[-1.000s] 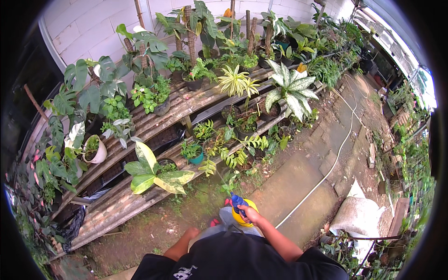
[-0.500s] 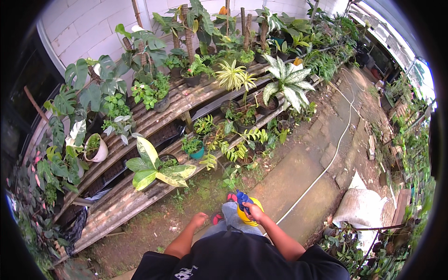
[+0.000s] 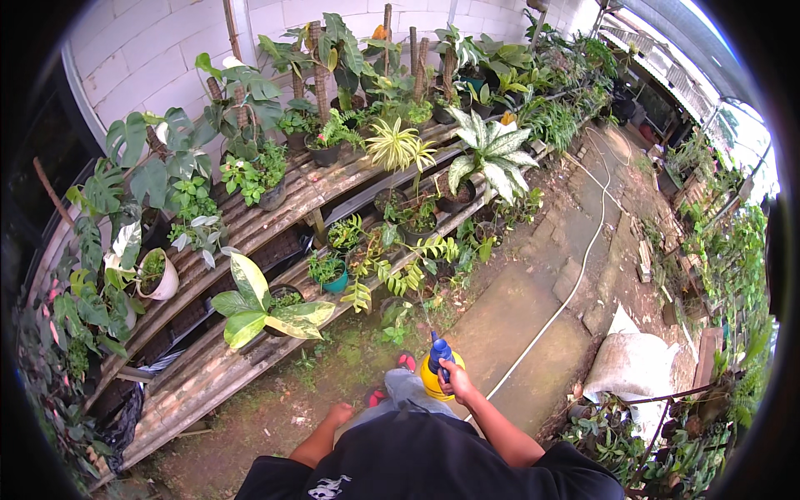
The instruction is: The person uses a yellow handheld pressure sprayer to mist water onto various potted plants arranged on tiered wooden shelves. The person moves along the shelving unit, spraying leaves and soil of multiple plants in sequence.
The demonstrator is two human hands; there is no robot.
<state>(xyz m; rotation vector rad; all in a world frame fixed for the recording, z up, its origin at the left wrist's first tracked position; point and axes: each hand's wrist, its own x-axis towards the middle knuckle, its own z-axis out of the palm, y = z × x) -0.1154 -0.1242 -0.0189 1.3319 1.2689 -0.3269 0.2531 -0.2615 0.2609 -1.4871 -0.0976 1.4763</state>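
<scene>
Yellow plastic with a blue top, the rounded sprayer (image 3: 435, 384) is held off the near edge of the bench (image 3: 179, 406) in the downward head view; the right hand (image 3: 452, 380) is closed around its blue handle, while the left hand (image 3: 340, 414) hangs apart from the bench, its fingers too small to tell whether they are curled shut or whether they hold anything; a loosened grip on the smooth handle could let the sprayer drop to the path (image 3: 500, 310), and a wide swing could knock the teal pot (image 3: 335, 282) near that same edge or snap the thin fronds (image 3: 415, 271) spilling over it; the pale hose (image 3: 575, 292), curving along the damp-looking path, could catch a foot; ridged, weathered sheets form the bench, bearing a broad, cream-blotched plant (image 3: 268, 310) by the near edge; beyond the far edge rises a wall (image 3: 158, 50) of pale blocks.
</scene>
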